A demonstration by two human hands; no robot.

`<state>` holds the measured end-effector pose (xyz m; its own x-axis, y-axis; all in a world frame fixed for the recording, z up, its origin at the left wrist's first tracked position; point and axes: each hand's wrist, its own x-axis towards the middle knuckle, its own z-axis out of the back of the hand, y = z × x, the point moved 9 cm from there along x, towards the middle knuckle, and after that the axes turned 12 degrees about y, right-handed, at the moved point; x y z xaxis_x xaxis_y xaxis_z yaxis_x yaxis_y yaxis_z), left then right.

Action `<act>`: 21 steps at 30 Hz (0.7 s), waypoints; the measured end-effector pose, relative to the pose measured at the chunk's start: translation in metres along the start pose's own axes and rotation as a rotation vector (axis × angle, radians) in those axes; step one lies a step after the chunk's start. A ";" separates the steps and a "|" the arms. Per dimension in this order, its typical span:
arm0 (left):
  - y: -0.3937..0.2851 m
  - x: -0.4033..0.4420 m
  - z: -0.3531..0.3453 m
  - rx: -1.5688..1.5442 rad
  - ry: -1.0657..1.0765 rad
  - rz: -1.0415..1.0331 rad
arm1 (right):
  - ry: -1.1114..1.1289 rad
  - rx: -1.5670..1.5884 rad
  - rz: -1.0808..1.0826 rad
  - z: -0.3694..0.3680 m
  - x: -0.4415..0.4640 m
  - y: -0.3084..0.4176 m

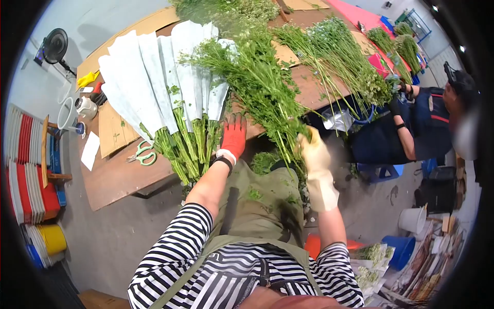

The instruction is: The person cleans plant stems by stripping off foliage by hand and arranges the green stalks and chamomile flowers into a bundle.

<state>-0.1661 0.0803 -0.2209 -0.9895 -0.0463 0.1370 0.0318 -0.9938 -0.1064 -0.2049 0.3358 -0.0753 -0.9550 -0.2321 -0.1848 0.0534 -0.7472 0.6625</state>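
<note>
My left hand (234, 136), in a red glove, lies with its fingers stretched out at the table edge, beside paper-wrapped bunches of flowers (149, 77) whose green stems hang over the edge. A cream rubber glove covers my right hand (312, 149), closed around the lower stems of a leafy green bunch (267, 87). That bunch slants up and away across the table, its tops reaching over the white wraps. To the left of the wrapped stems lie green-handled scissors (143, 153).
Loose flower stems (334, 51) cover the right of the brown table (110, 183). At the right a co-worker (411, 121) in dark clothes handles flowers. Stacked crates or stools (31, 190) stand left; a blue bucket (401, 252) is at lower right.
</note>
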 end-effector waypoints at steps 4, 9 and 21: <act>0.002 0.003 -0.008 0.002 -0.020 0.000 | 0.063 0.555 -0.139 -0.026 -0.041 -0.045; 0.001 0.005 -0.009 0.025 0.017 0.015 | 0.066 0.844 -0.107 -0.009 -0.060 -0.014; 0.013 -0.001 0.017 -0.319 0.259 0.012 | 0.077 0.682 -0.261 -0.025 -0.129 -0.093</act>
<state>-0.1624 0.0661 -0.2058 -0.9934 0.0097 -0.1140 0.0384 -0.9104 -0.4120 -0.0796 0.4196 -0.1313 -0.8871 -0.1618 -0.4323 -0.3905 -0.2361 0.8898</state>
